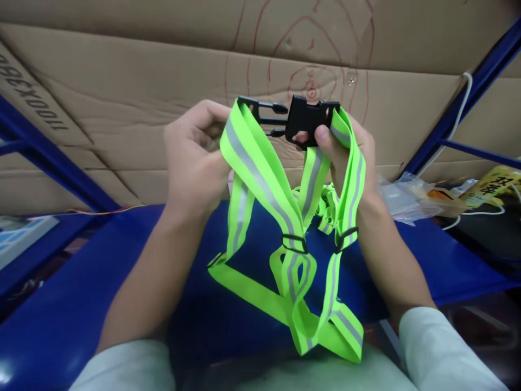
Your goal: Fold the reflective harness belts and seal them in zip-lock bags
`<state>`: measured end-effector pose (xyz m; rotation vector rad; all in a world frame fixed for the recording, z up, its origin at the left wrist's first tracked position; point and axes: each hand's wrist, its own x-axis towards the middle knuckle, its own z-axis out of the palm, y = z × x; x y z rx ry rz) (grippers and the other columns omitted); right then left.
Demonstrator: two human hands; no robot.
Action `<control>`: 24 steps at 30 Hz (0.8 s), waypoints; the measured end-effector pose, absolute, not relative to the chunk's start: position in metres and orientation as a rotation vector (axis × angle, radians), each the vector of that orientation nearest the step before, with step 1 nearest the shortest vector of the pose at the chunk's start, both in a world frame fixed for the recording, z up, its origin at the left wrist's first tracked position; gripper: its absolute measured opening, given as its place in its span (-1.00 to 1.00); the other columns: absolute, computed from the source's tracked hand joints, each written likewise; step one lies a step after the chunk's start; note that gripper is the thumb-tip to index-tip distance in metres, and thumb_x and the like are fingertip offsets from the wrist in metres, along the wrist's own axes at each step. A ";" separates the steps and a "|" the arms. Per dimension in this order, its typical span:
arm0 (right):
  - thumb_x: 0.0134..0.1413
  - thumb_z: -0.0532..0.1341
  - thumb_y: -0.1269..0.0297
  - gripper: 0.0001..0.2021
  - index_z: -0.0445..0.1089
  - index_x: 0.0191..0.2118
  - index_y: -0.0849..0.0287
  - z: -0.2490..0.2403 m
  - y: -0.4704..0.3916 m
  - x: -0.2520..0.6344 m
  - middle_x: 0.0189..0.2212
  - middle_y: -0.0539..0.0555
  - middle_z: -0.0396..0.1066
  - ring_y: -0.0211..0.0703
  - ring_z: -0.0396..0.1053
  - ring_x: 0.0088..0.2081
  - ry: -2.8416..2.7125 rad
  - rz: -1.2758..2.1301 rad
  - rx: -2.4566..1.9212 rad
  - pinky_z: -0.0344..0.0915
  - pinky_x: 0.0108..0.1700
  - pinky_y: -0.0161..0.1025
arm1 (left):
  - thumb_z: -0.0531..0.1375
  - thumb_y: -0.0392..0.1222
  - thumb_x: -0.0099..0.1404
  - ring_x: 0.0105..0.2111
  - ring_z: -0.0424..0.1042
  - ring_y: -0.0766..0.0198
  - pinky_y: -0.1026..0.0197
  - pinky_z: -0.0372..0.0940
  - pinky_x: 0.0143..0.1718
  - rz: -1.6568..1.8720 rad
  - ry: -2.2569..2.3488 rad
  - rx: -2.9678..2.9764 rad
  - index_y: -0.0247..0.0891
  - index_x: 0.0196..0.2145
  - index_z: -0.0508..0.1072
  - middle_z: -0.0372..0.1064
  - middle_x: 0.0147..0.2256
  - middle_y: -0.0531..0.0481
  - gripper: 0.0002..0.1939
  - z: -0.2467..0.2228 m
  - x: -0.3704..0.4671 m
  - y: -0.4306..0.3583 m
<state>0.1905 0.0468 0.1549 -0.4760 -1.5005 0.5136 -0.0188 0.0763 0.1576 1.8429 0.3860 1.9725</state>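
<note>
A neon green reflective harness point(260, 182) with grey stripes hangs from both hands above a blue surface. My left hand point(197, 149) is closed on the strap at the pronged half of a black side-release buckle point(266, 115). My right hand point(350, 146) grips the socket half point(308, 120), its thumb on the front. The prongs point at the socket and the two halves sit slightly apart, or just at its mouth. Black strap sliders point(294, 244) show lower on the webbing, which dangles in loops. Parts of my left fingers are hidden behind the strap.
Behind stands a cardboard sheet point(122, 81) with red hand-drawn rings. More green strapping point(325, 206) lies bunched on the blue table point(134, 260). Clear plastic bags point(407, 198) and a yellow packet point(494, 184) lie at the right. Blue metal posts point(459, 98) flank the cardboard.
</note>
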 end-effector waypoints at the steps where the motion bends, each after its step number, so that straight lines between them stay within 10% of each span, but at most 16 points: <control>1: 0.18 0.39 0.05 -0.72 0.43 -0.10 0.05 0.155 0.047 0.191 -0.25 -0.03 0.49 -0.12 0.56 -0.17 -1.509 0.517 -0.463 0.53 0.06 -0.07 | 0.50 -0.40 0.08 -0.39 0.53 0.31 0.22 0.49 -0.42 1.983 0.366 1.844 -0.24 -0.33 0.58 0.57 -0.36 0.09 -0.76 0.158 -0.018 0.076; 24: 0.23 0.26 -0.15 -0.59 0.52 0.08 -0.10 0.173 0.026 0.229 0.10 -0.02 0.52 0.01 0.46 0.14 -1.760 0.845 -0.682 0.47 0.14 -0.06 | 0.54 -0.24 0.07 -0.33 0.57 0.27 0.26 0.46 -0.34 2.014 0.286 2.092 -0.41 -0.29 0.56 0.58 -0.33 0.00 -0.68 0.165 -0.019 0.075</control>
